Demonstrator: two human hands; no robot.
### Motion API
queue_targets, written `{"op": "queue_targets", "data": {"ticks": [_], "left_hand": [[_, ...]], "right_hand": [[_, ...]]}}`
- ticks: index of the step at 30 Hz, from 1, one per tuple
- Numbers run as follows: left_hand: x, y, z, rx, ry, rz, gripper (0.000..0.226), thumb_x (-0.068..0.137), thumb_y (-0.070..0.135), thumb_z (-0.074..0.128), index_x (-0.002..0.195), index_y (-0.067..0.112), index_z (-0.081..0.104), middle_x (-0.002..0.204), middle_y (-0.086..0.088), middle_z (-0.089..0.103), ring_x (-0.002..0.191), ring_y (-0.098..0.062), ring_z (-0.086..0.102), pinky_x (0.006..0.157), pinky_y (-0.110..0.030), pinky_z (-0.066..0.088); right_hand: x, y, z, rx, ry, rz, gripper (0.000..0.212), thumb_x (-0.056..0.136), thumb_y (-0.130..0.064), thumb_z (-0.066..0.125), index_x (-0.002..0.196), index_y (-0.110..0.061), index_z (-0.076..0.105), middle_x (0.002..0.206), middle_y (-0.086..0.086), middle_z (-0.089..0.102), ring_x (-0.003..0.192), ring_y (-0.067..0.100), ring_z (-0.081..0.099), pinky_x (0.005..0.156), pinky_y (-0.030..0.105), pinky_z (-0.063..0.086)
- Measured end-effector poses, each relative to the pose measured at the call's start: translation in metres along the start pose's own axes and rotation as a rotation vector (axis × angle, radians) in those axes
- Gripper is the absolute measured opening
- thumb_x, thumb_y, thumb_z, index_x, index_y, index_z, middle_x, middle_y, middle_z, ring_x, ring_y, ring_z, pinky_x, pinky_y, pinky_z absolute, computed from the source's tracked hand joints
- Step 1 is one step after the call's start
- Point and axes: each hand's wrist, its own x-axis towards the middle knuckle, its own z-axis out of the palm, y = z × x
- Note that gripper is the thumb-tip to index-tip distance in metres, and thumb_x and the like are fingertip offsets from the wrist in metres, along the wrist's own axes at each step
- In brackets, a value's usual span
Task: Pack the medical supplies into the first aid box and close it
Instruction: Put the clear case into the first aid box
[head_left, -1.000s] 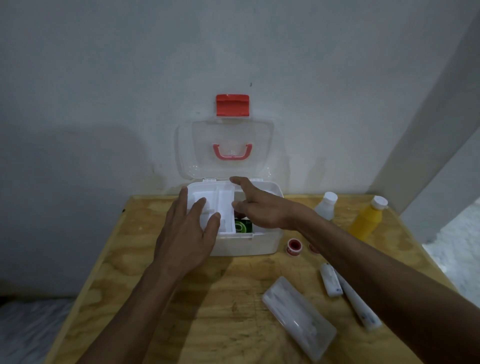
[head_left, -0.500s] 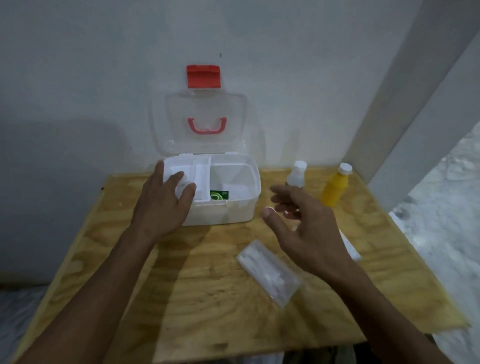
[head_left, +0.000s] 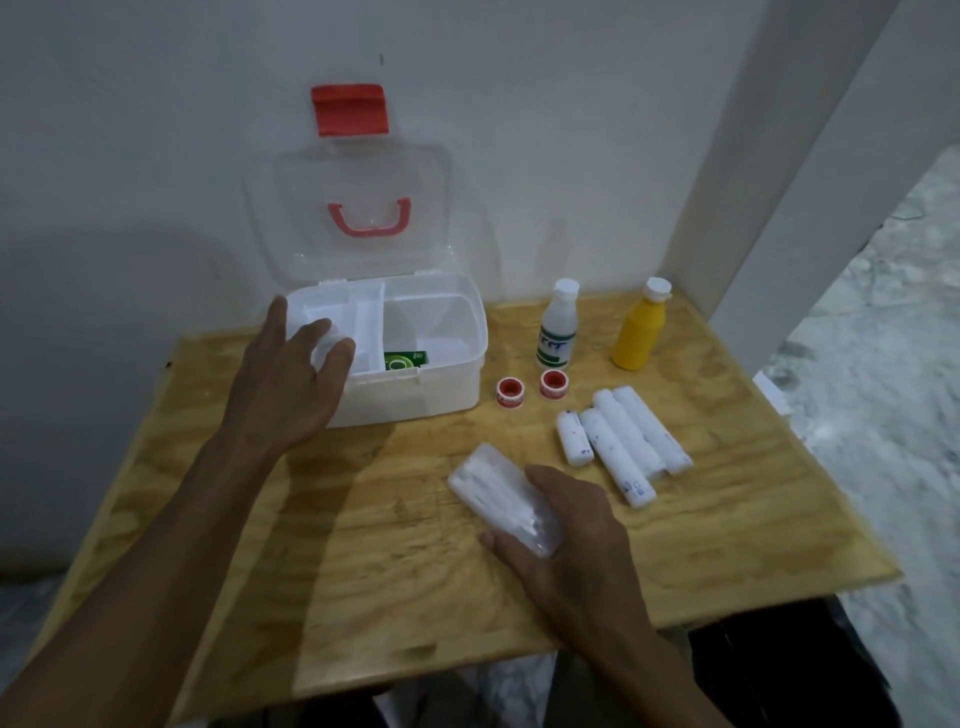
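The right hand (head_left: 563, 535) lies at about five o'clock on the table, fingers and thumb curled round the near end of a clear flat packet of white swabs (head_left: 504, 499), which rests on the wood and looks not yet lifted. The left hand (head_left: 291, 379) sits at ten o'clock, fingers spread and nearly straight, pressing on the near left corner of the first aid box (head_left: 431, 384) to steady it, clasping nothing. The box stands at twelve o'clock against the wall, its clear lid (head_left: 348, 208) upright and open. Inside, only a green packet (head_left: 404, 359) shows in the right compartment, so by my reckoning packing has barely begun. Left outside, from one to three o'clock of the box: two small red-rimmed tape rolls (head_left: 530, 387), a white bottle (head_left: 557, 327), a yellow bottle (head_left: 640, 327) and four white bandage rolls (head_left: 621, 441) lying side by side. All of these, then the lid, remain to be dealt with. Against the frame half a second ago, the right hand, then hovering open above the table, has come down and closed on the swab packet; the left hand and the box have stayed as they were.
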Motion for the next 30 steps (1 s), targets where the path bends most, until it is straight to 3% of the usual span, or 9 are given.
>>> {"op": "queue_targets", "data": {"ticks": [7, 11, 16, 25, 30], "left_hand": [[0.0, 0.0, 0.0, -0.007, 0.01, -0.003, 0.062, 0.093, 0.062, 0.028, 0.142, 0.026, 0.044, 0.163, -0.004, 0.008, 0.144, -0.036, 0.024, 0.112, -0.051, 0.03], [-0.001, 0.001, 0.0, -0.01, 0.012, -0.007, 0.061, 0.094, 0.061, 0.028, 0.142, 0.026, 0.044, 0.163, -0.003, 0.007, 0.145, -0.034, 0.022, 0.112, -0.05, 0.029], [-0.001, -0.001, 0.001, -0.035, 0.008, -0.011, 0.064, 0.092, 0.064, 0.028, 0.142, 0.027, 0.043, 0.163, -0.002, 0.007, 0.145, -0.034, 0.022, 0.111, -0.051, 0.031], [-0.002, 0.002, -0.002, -0.052, 0.004, -0.027, 0.06, 0.094, 0.06, 0.033, 0.143, 0.027, 0.044, 0.164, 0.0, 0.005, 0.146, -0.031, 0.02, 0.112, -0.048, 0.027], [-0.001, 0.001, 0.0, -0.032, 0.012, -0.021, 0.063, 0.092, 0.063, 0.031, 0.143, 0.027, 0.044, 0.164, 0.0, 0.005, 0.146, -0.031, 0.022, 0.11, -0.05, 0.032]], "right_hand": [[-0.003, 0.007, 0.006, -0.061, 0.022, 0.027, 0.067, 0.073, -0.055, 0.071, 0.121, -0.009, 0.062, 0.112, 0.005, 0.067, 0.103, 0.026, 0.06, 0.093, 0.013, 0.028], [-0.001, 0.005, 0.003, -0.037, -0.01, 0.035, 0.067, 0.07, -0.055, 0.072, 0.122, -0.013, 0.064, 0.113, -0.003, 0.066, 0.104, 0.02, 0.059, 0.092, 0.017, 0.034], [0.004, -0.006, -0.014, 0.115, -0.042, 0.093, 0.072, 0.064, -0.064, 0.07, 0.124, -0.025, 0.064, 0.115, -0.025, 0.052, 0.107, -0.001, 0.051, 0.089, -0.002, 0.029], [0.057, -0.043, -0.055, 0.272, 0.018, -0.091, 0.061, 0.065, -0.06, 0.077, 0.118, -0.032, 0.065, 0.12, -0.027, 0.059, 0.117, -0.007, 0.053, 0.094, 0.01, 0.043], [0.121, -0.066, -0.062, 0.253, 0.001, -0.184, 0.061, 0.066, -0.051, 0.081, 0.118, -0.022, 0.069, 0.118, -0.012, 0.066, 0.108, -0.001, 0.06, 0.081, 0.014, 0.051]]}}
